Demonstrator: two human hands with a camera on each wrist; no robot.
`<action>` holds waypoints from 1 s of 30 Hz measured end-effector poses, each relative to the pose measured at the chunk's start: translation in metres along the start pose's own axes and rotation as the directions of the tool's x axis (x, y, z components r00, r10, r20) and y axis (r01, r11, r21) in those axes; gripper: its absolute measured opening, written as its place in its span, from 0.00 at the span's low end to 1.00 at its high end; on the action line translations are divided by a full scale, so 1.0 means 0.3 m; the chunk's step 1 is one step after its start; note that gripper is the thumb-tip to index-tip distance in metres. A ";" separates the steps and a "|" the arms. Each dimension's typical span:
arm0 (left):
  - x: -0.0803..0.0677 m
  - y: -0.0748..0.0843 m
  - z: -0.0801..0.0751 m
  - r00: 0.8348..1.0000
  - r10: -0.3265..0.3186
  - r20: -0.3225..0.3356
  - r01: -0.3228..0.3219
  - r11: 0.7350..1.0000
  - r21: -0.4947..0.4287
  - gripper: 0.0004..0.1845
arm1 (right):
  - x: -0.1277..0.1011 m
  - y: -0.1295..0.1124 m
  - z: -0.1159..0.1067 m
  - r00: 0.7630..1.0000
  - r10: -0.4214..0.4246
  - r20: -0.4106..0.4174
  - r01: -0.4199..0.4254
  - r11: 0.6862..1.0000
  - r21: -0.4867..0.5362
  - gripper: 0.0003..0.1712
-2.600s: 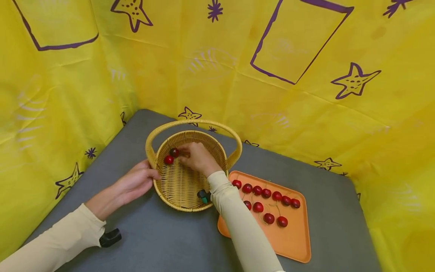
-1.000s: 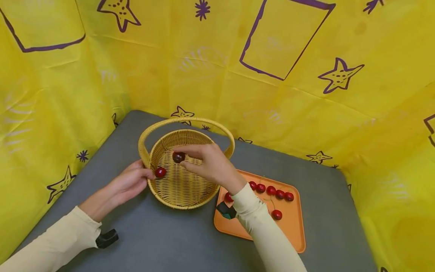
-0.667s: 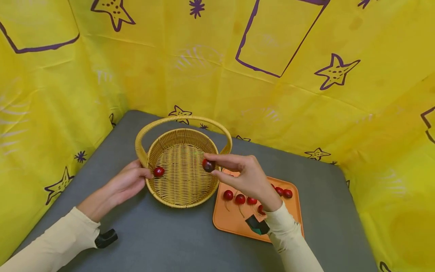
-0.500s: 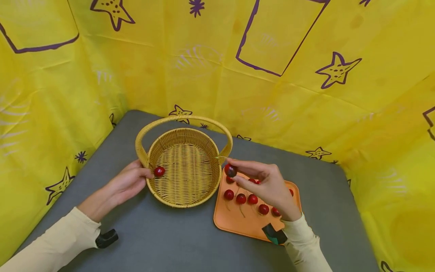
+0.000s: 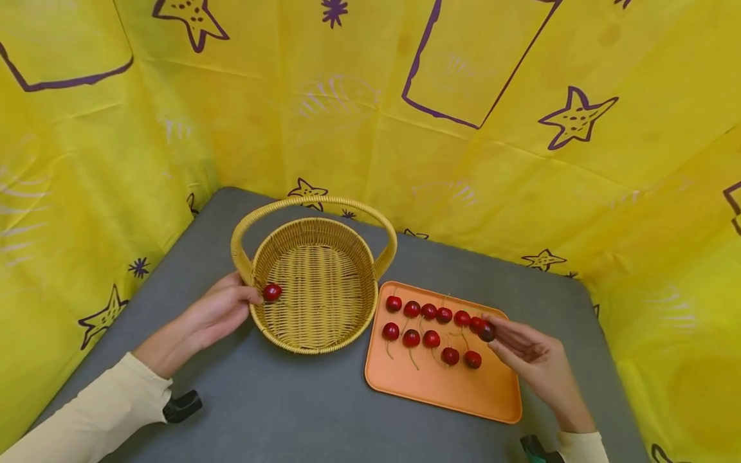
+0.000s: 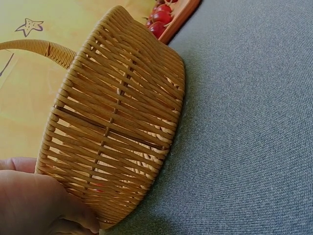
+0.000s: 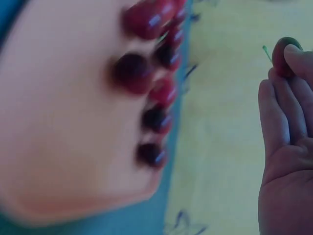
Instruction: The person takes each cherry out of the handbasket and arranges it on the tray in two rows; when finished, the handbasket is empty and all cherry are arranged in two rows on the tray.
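A woven yellow basket (image 5: 318,283) with an arched handle (image 5: 312,200) stands on the grey table. My left hand (image 5: 247,289) grips its left rim, thumb inside, beside a single red cherry (image 5: 271,292) in the basket. In the left wrist view the left hand (image 6: 34,200) lies against the basket wall (image 6: 117,112). My right hand (image 5: 493,335) pinches a dark cherry (image 5: 485,331) just above the right end of the orange tray (image 5: 451,389), next to two rows of several red cherries (image 5: 429,325). The right wrist view shows the pinched cherry (image 7: 282,55) at my fingertips (image 7: 279,112), with the tray blurred.
Yellow cloth walls with purple stars and frames (image 5: 475,96) close in the grey table (image 5: 289,411) at the back and on both sides. Bare orange surface shows on the tray's near half. The tray's corner with cherries (image 6: 159,19) shows behind the basket.
My right hand lifted the dark cherry out of the basket and carried it right, to the tray's right end. The left hand stayed on the basket rim; one cherry is left inside.
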State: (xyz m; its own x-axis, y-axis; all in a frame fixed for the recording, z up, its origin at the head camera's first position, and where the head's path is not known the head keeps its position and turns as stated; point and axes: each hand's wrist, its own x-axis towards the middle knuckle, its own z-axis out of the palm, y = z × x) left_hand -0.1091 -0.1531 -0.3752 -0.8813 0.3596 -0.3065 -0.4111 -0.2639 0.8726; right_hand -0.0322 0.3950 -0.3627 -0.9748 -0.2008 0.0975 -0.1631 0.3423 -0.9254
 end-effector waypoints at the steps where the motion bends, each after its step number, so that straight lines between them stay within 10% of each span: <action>1: 0.001 0.000 0.001 1.000 0.001 -0.001 -0.001 1.000 -0.001 0.49 | -0.015 0.019 -0.011 1.000 0.020 -0.015 -0.020 1.000 -0.004 0.26; 8: 0.001 -0.002 0.002 1.000 0.007 -0.012 -0.007 1.000 -0.003 0.47 | -0.088 0.131 -0.034 0.987 0.150 -0.049 -0.152 0.988 -0.038 0.26; 30: -0.001 -0.003 0.008 1.000 0.007 -0.023 -0.007 1.000 0.003 0.45 | -0.131 0.237 0.001 0.987 0.157 -0.014 -0.157 0.974 -0.164 0.26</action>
State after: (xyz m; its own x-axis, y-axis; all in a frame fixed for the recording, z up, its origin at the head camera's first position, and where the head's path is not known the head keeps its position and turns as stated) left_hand -0.1078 -0.1507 -0.3749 -0.8894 0.3367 -0.3094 -0.4044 -0.2637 0.8757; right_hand -0.0054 0.4268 -0.4325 -0.9904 -0.1313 -0.0438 -0.0305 0.5157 -0.8562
